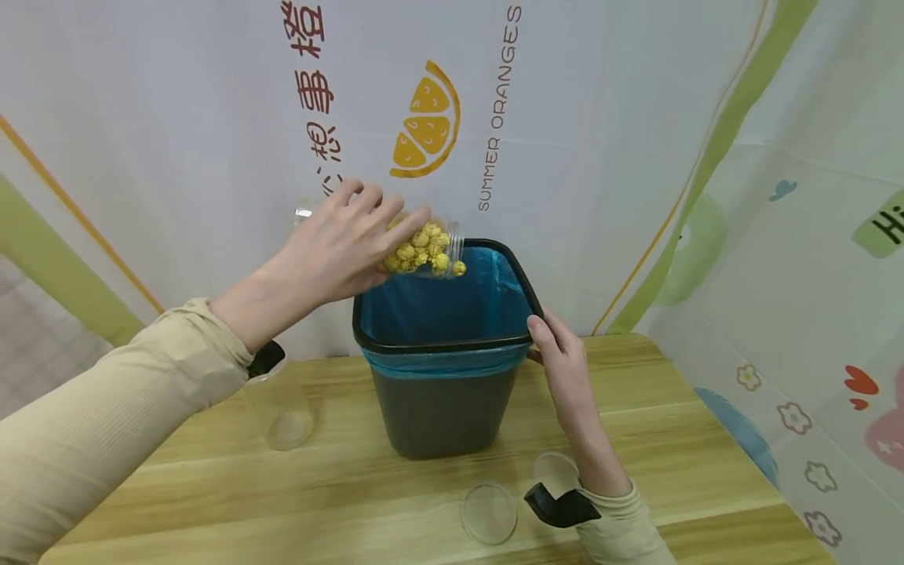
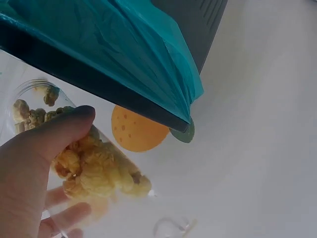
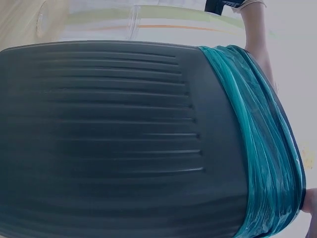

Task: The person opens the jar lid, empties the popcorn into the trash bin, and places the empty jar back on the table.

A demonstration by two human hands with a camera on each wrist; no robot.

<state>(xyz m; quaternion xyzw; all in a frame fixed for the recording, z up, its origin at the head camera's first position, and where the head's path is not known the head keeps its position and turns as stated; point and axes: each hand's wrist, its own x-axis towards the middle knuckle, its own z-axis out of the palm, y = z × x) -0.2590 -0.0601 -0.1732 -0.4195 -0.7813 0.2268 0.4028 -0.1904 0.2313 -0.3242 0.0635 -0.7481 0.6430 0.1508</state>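
My left hand (image 1: 349, 247) grips a clear plastic jar (image 1: 456, 242), tipped on its side with its mouth towards the right. Yellow popcorn (image 1: 421, 249) fills the part near the mouth, and one piece sits right at the opening. Below the jar's mouth stands a dark grey trash bin (image 1: 441, 412), upright and lined with a blue trash bag (image 1: 452, 310). My right hand (image 1: 568, 377) holds the bin's black rim at its right corner, thumb on top. In the left wrist view, the thumb lies along the jar and fingers show through its clear wall.
Another clear plastic container (image 1: 288, 420) stands on the wooden table (image 1: 339, 494), left of the bin. Two round clear lids (image 1: 489, 512) lie in front of the bin, one partly behind the right wrist. A white printed curtain (image 1: 233, 102) hangs close behind.
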